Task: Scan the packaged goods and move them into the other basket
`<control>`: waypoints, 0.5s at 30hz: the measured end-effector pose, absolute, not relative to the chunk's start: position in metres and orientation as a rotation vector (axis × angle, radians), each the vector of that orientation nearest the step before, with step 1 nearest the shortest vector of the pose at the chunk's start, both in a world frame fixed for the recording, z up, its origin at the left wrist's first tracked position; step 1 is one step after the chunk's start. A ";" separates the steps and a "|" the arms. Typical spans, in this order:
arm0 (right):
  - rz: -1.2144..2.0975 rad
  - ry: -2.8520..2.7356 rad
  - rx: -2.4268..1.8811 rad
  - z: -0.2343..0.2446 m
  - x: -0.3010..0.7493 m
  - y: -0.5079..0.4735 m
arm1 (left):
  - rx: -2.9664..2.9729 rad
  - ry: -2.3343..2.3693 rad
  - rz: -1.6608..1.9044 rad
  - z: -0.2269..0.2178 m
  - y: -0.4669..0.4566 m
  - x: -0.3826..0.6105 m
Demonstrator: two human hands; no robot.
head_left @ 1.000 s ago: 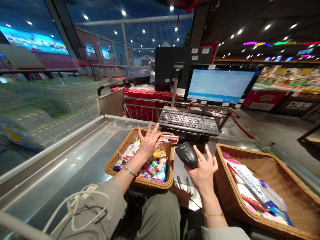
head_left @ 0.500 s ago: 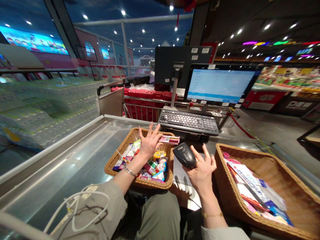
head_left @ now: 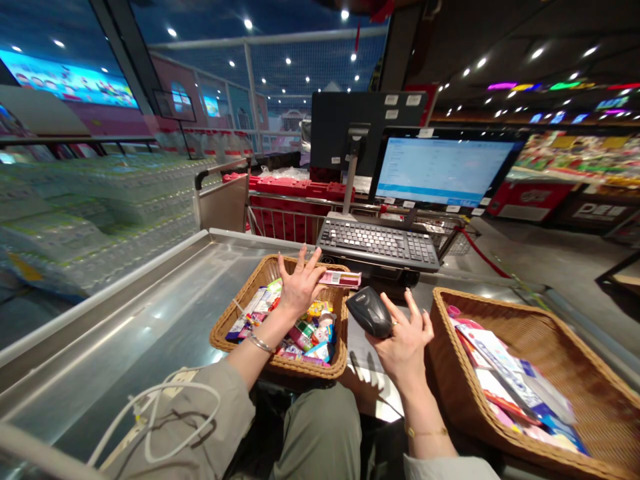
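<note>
Over the smaller wicker basket [head_left: 220, 325], my left hand [head_left: 299, 288] pinches a slim pink packet [head_left: 341, 279] with a barcode on its upper face; the other fingers are spread. The packet sticks out to the right, across the basket's far rim. My right hand [head_left: 406, 337] holds a black barcode scanner [head_left: 370, 312], its head turned left toward the packet; the scanner's handle is hidden by the hand. Colourful wrapped snacks [head_left: 310, 333] fill the basket under my left hand. At the right, a larger wicker basket [head_left: 565, 340] holds several flat packages [head_left: 510, 367].
Behind the baskets are a black keyboard [head_left: 377, 240] and a lit monitor [head_left: 445, 170]. A metal counter [head_left: 165, 307] with a raised edge runs along the left, and a white cable [head_left: 150, 413] loops by my left sleeve. Beyond stands a shopping cart [head_left: 285, 223].
Both hands, the packet and the scanner hold almost the same positions. Only a very slight shift of the whole view shows.
</note>
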State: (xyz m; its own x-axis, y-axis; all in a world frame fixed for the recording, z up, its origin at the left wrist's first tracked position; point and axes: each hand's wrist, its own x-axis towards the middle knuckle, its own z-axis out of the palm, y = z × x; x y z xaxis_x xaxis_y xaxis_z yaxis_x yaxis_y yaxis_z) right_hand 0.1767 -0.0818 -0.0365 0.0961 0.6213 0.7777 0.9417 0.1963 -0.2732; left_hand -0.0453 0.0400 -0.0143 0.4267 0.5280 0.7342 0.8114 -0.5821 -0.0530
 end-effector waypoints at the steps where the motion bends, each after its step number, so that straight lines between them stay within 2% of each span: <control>1: -0.470 -1.616 -1.514 -0.037 0.177 -0.082 | -2.281 -1.139 -0.964 -0.015 0.040 -0.045; 15: -0.471 -1.621 -1.505 -0.039 0.179 -0.083 | -2.272 -1.134 -0.963 -0.013 0.040 -0.045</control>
State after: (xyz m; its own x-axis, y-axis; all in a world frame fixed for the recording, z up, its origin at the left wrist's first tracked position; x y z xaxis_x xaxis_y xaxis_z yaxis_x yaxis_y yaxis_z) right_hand 0.1794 -0.0828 -0.0389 0.0879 0.6203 0.7794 0.9413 0.2043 -0.2687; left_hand -0.0445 0.0404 -0.0126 0.4265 0.5210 0.7394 0.8141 -0.5773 -0.0628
